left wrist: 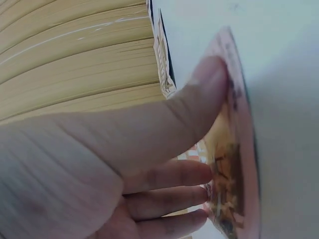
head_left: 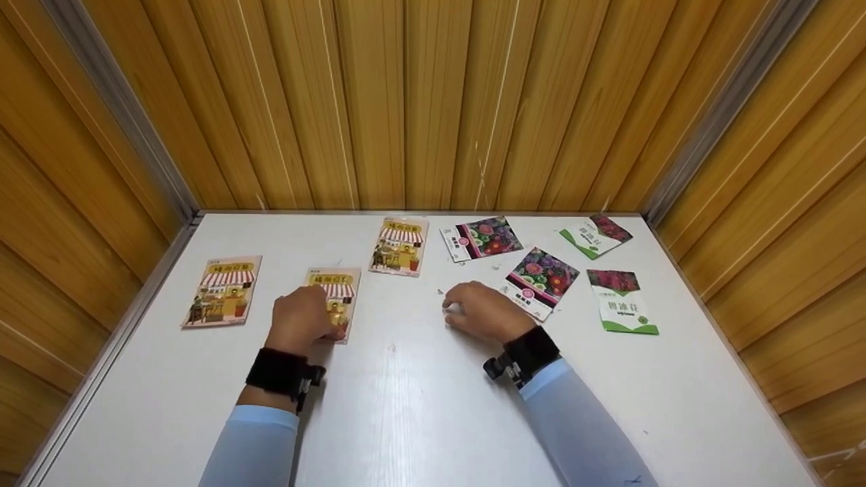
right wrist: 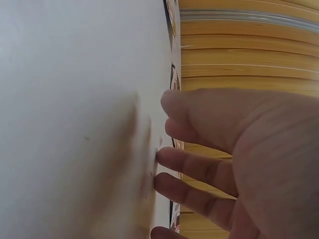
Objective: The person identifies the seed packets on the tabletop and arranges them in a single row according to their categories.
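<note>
My left hand (head_left: 300, 319) is over a pink-edged packet (head_left: 345, 304) with a striped awning picture, lying on the white table. In the left wrist view the thumb and several fairly straight fingers of my left hand (left wrist: 144, 169) touch the face of that packet (left wrist: 234, 164), the thumb close to one end. My right hand (head_left: 488, 312) is low over the table, left of a flower packet (head_left: 542, 279), and holds nothing visible. The right wrist view has my right hand (right wrist: 219, 159) with spread, loosely bent fingers, their tips at the table surface.
Matching awning packets lie at the left (head_left: 222, 292) and at the back middle (head_left: 399, 247). Another flower packet (head_left: 484, 239) lies at the back. Two green-and-white packets, one behind (head_left: 595, 235) and one in front (head_left: 622, 302), lie at the right. Wood-patterned walls (head_left: 433, 101) enclose the table (head_left: 406, 419).
</note>
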The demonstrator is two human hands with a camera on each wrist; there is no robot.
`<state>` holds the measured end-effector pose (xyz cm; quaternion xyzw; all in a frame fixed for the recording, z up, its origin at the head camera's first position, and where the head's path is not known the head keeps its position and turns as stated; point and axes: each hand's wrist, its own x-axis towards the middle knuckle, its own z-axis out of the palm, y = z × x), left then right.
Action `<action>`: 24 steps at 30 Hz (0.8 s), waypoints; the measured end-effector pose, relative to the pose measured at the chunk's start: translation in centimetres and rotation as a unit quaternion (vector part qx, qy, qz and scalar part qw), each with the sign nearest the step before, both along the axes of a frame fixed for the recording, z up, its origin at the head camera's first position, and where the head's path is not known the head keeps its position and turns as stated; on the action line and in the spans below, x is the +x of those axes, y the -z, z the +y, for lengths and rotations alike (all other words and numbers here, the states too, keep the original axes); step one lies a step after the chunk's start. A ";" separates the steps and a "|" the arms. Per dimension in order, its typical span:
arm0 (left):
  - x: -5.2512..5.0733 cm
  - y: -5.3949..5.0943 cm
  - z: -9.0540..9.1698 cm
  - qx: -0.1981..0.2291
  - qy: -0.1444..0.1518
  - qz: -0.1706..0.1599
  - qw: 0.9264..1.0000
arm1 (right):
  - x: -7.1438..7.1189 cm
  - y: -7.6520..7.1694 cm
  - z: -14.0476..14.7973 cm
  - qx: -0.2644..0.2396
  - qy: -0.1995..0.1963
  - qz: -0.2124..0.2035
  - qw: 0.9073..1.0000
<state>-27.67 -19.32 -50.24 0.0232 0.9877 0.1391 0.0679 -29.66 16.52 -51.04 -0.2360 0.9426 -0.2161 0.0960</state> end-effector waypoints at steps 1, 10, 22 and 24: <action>-0.1 0.1 -0.2 -0.009 -0.003 0.001 1.000 | 0.0 0.1 -0.2 0.005 -0.005 0.010 1.000; -0.7 0.4 -2.1 -0.032 -0.030 0.044 0.998 | -1.2 0.3 -4.6 -0.007 -0.045 0.019 0.999; -1.0 0.8 -2.8 -0.022 -0.043 0.032 0.998 | -2.2 1.3 -7.7 0.013 -0.057 0.040 0.997; -1.0 0.9 -2.9 -0.024 -0.043 0.032 0.998 | -2.4 1.5 -7.8 0.016 -0.054 0.041 0.998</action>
